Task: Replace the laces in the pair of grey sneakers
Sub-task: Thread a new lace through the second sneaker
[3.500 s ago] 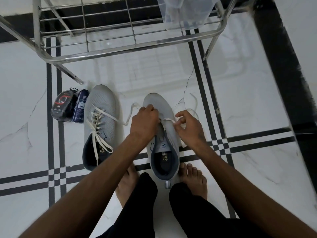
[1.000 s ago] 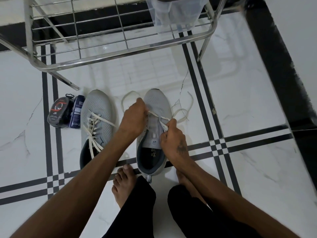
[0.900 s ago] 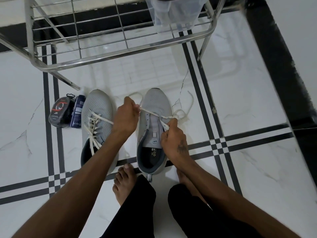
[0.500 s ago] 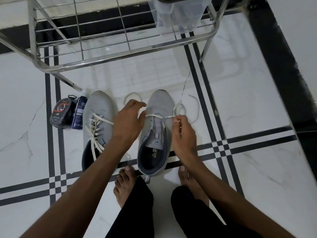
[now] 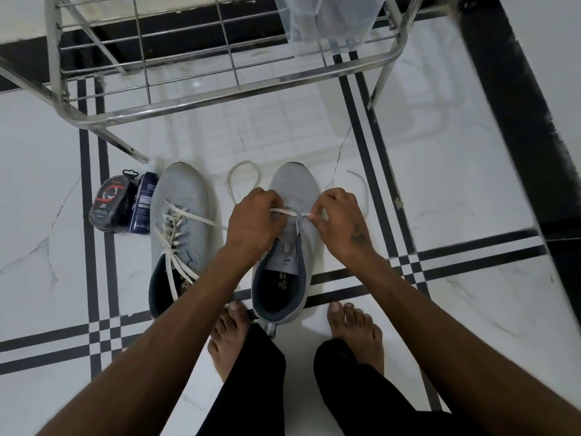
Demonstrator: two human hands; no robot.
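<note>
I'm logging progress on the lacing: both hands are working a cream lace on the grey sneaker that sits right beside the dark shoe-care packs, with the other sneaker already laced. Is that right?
Not quite. The head view shows the left hand and right hand working the cream lace on the grey sneaker farther from the dark shoe-care packs. The laced grey sneaker lies beside those packs.

Home: marble floor point(image 5: 471, 190), drying rack point(image 5: 220, 99)

Two grey sneakers are set side by side on the floor, toes away. Left sneaker point(image 5: 180, 228) is loosely laced with a cream lace point(image 5: 172, 237). Right sneaker point(image 5: 287, 247) is barely laced; its lace point(image 5: 284, 211) is threaded across the lowest eyelets, ends trailing on both sides.
</note>
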